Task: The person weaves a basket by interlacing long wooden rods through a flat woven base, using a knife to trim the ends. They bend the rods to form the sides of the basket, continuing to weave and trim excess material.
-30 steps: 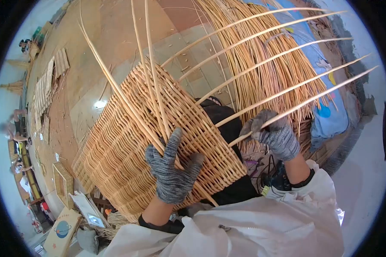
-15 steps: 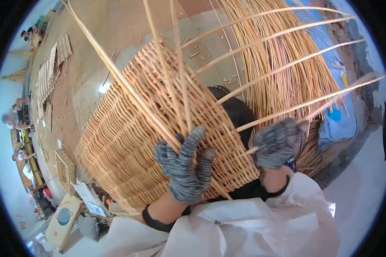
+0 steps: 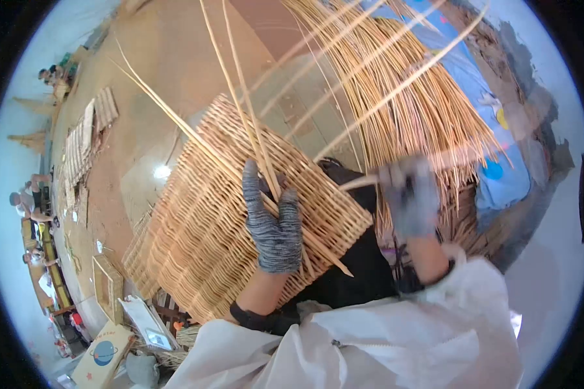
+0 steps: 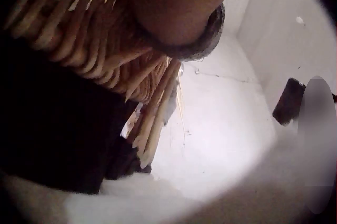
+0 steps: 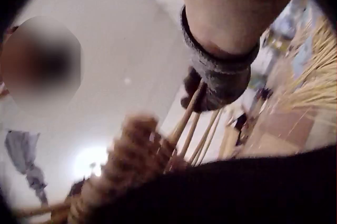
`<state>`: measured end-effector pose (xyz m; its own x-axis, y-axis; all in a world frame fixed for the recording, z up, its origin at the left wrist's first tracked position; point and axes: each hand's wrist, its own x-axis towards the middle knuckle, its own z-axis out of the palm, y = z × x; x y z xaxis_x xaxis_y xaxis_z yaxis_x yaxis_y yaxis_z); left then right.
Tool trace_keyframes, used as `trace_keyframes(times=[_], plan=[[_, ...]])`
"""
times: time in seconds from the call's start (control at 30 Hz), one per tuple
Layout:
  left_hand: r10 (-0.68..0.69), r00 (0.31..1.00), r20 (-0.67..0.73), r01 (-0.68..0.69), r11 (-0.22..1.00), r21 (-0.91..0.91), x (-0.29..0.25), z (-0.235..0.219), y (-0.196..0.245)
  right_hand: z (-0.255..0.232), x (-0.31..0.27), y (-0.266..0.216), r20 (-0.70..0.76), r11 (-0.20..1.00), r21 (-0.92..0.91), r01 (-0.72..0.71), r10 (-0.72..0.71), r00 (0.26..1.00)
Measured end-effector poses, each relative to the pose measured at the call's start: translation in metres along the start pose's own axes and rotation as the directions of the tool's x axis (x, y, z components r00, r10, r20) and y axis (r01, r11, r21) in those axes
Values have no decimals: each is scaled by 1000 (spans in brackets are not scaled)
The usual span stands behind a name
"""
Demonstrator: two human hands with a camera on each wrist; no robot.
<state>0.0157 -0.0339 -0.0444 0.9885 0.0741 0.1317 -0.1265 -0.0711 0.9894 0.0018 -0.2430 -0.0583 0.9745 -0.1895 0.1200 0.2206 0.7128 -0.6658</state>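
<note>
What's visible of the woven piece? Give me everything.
The woven piece is tan and looks like wicker: thin rods packed in close, wavy rows with narrow gaps. It lies slanted over dark cloth. Several pale rods jut beyond its upper-right edge, their far lengths unwoven; one runs into the right hand, blurred in the head view. Long loose rods cross its face, where the left hand rests.

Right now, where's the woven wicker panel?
In the head view, the woven wicker panel sits just left of centre, with the left hand on it and the cane pile to its upper right.
</note>
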Motion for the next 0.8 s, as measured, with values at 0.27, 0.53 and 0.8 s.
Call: trace_keyframes(times=[0.27, 0.53, 0.8], plan=[[-145, 976, 165, 204, 878, -433, -15, -8, 33, 79, -46, -75, -375, 347, -723, -597, 527, 762], [-330, 789, 518, 590, 641, -490, -36, -18, 52, 65, -66, 4, 181, 630, -548, -550, 731, 658], [-312, 810, 497, 536, 737, -411, -34, -24, 39, 74, -74, -7, 51, 391, -862, -321, 698, 714]])
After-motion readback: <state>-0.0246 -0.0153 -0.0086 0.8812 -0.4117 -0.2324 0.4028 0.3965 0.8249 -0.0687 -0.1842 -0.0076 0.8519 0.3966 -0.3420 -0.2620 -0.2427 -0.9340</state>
